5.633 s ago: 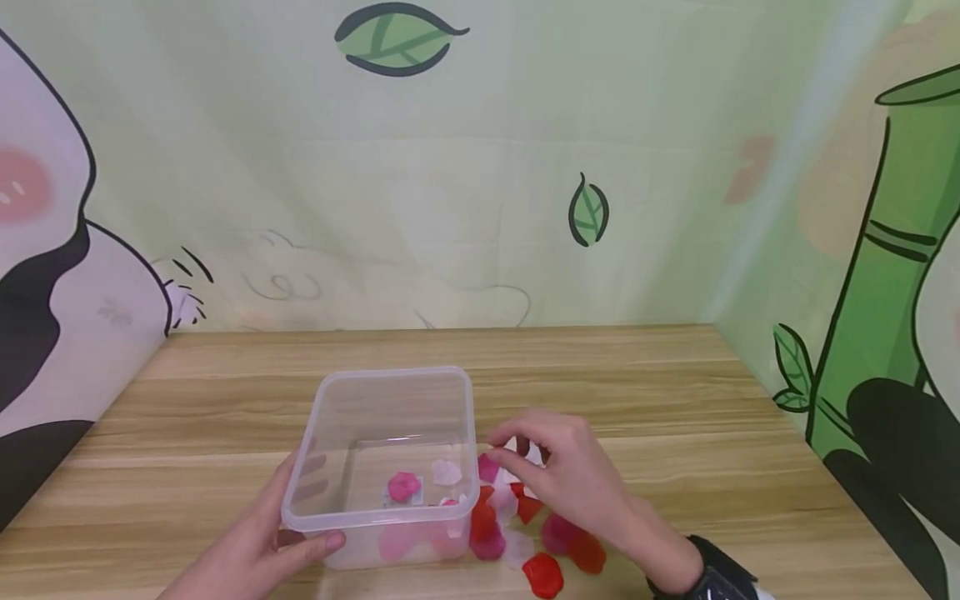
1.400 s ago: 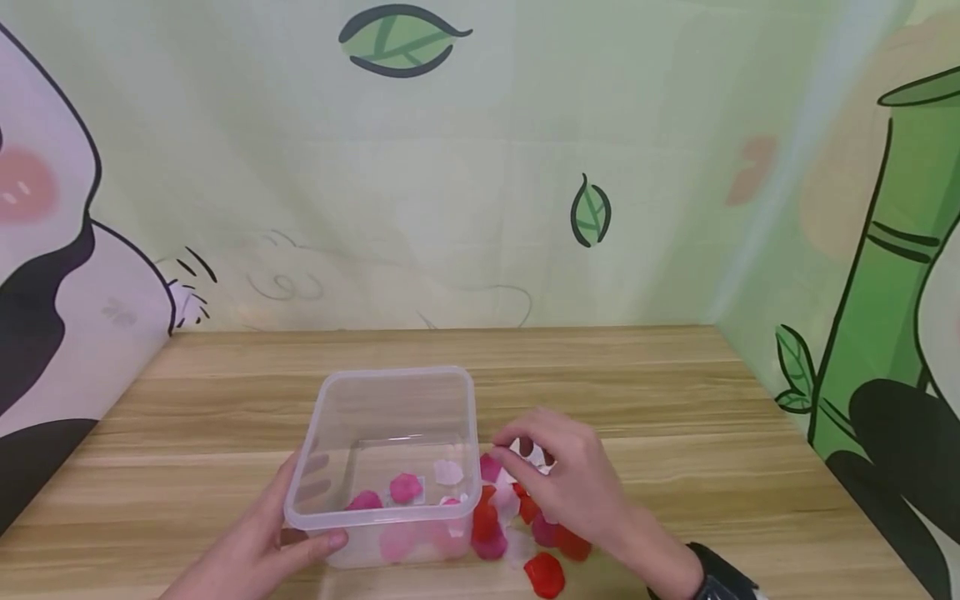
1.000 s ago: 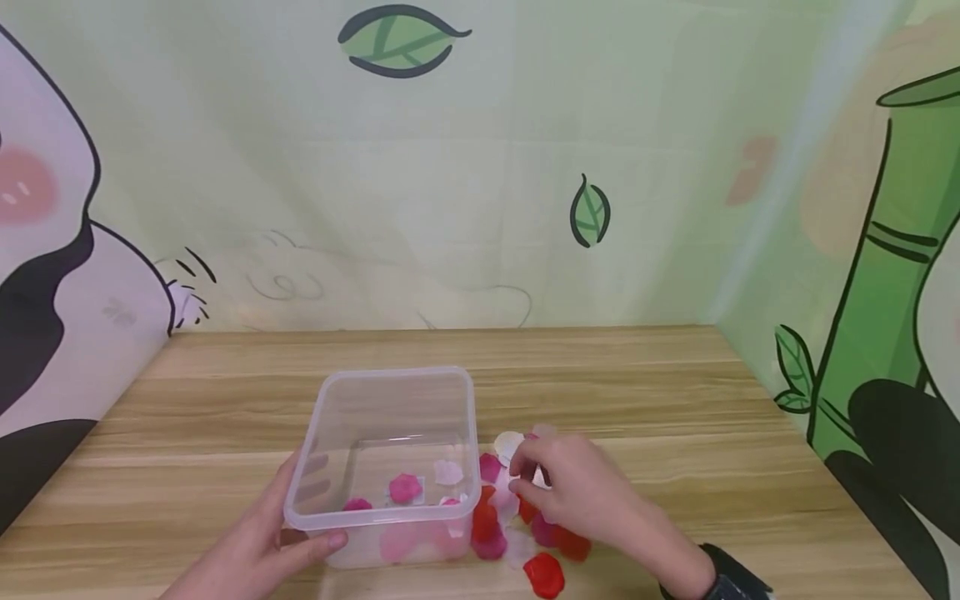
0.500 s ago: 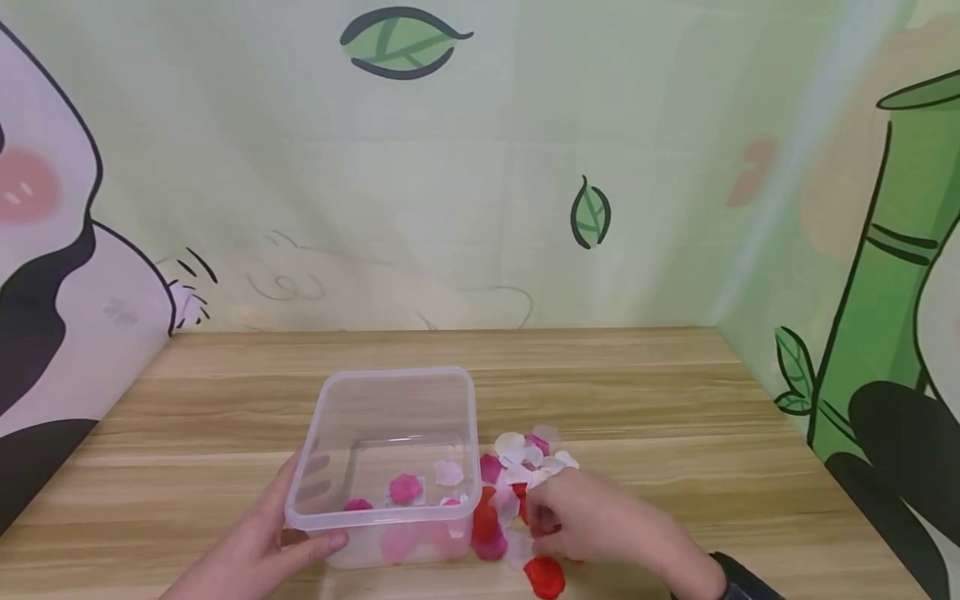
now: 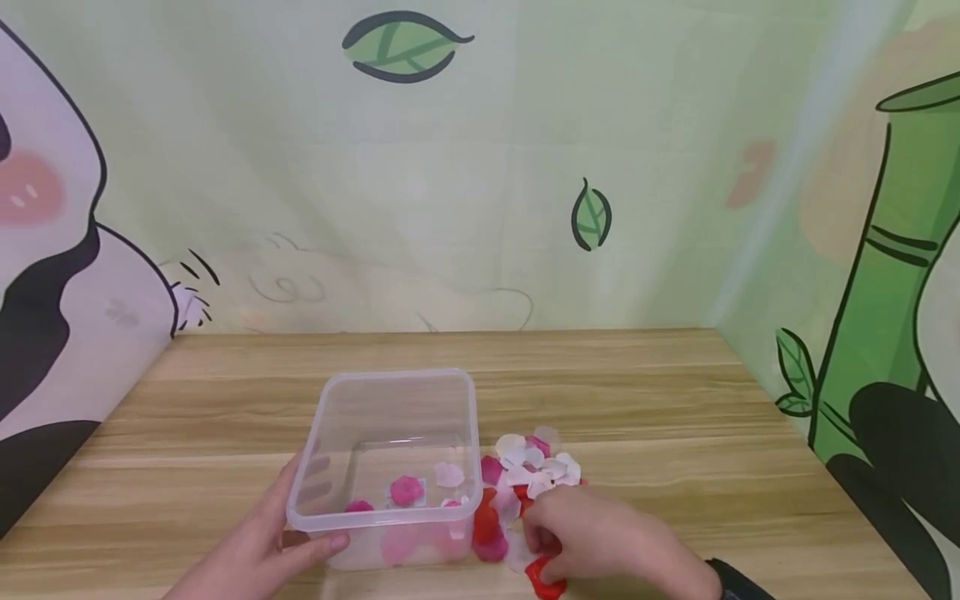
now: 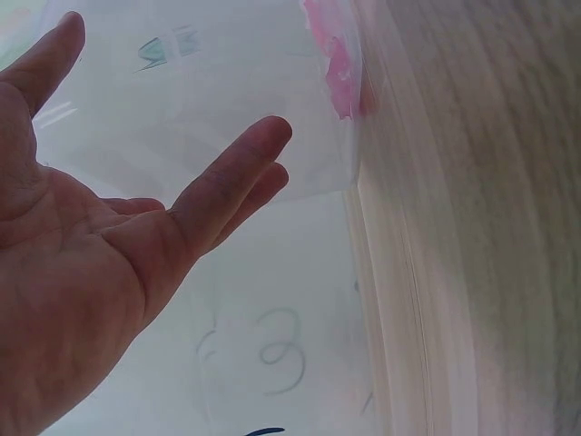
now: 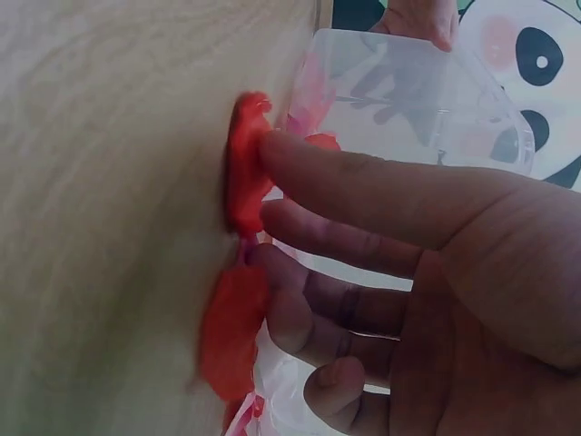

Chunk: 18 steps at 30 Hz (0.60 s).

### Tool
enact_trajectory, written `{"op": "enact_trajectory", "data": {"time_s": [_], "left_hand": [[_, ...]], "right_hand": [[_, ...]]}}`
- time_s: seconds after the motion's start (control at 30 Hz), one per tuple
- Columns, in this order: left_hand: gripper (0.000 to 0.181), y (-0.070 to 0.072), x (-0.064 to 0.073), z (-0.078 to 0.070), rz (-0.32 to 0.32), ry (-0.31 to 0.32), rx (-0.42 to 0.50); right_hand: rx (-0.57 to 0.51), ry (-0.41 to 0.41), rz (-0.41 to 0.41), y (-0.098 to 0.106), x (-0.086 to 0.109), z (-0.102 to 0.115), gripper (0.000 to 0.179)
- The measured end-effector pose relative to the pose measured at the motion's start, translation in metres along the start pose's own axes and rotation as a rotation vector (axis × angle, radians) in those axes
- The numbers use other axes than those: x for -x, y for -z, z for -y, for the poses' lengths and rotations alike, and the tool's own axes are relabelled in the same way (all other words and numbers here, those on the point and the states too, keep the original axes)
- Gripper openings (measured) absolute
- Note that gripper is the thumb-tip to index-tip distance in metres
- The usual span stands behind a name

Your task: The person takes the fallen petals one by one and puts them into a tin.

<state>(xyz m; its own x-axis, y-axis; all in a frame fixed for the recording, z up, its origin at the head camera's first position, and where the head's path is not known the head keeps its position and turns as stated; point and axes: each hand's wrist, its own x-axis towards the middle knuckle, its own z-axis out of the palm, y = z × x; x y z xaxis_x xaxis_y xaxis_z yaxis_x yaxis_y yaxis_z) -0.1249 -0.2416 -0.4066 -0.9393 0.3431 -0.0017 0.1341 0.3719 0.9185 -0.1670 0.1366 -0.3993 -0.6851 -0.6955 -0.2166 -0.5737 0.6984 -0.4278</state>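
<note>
A clear plastic box stands on the wooden table, with several pink and white petals lying inside. My left hand holds its near left corner, thumb on the front wall and fingers along the left wall. To the box's right lies a loose pile of white petals, pink and red ones. Low over the pile's near side, my right hand pinches a red petal between thumb and forefinger. In the right wrist view the same petal meets both fingertips, and another red petal lies beside it.
The wooden table reaches back to a cloth backdrop printed with leaves, pandas and bamboo. A black band sits around my right wrist.
My right hand has moved nearer and down onto the red petal, uncovering the white petals. A magenta petal has appeared in the box since the oldest frame. My left hand keeps its place.
</note>
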Motion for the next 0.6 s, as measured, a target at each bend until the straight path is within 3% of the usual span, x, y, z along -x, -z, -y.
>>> {"op": "enact_trajectory", "data": {"time_s": [0.33,0.6], "left_hand": [[0.100,-0.0021,0.0005,0.0037,-0.018,-0.080,-0.023],[0.100,-0.0011,0.0009,0.0026,-0.010,-0.023,-0.026]], "right_hand": [[0.024,0.013,0.000,-0.0023,-0.0026,-0.0017,0.030],[-0.025,-0.022,0.006,-0.0006,-0.0007,-0.0019,0.028]]}}
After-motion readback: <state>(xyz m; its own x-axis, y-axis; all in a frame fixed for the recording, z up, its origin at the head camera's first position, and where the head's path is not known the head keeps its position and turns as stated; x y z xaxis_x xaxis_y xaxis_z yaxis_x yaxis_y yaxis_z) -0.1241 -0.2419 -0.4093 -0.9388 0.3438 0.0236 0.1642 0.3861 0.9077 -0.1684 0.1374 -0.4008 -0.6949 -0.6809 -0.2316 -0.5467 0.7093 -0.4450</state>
